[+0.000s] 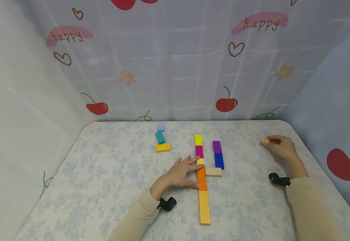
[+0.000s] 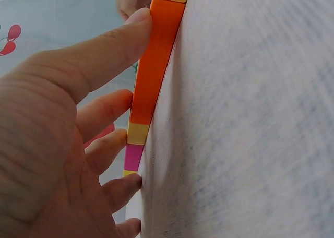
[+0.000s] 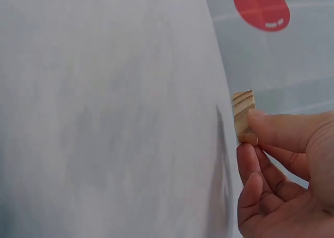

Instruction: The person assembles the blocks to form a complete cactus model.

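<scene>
You seem mid-arrangement: your left hand [image 1: 178, 173], fingers extended, touches the orange block [image 1: 202, 180], while your right hand [image 1: 283, 147] pinches a wooden block [image 1: 264, 141] near the table's [image 1: 247, 207] right edge, and moving it next likely calls for steadiness.

Left pink patch [image 1: 69, 30]: the word "happy" in brown handwritten-style lowercase letters, on the back curtain [image 1: 175, 60].
Right pink patch [image 1: 260, 20]: "happy" again, same brown lettering, same curtain, slightly higher up.

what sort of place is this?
Probably a curtained-off recording booth: cherry-print curtains on three sides of a blue-and-white patterned table, plus black wrist cameras.
</scene>
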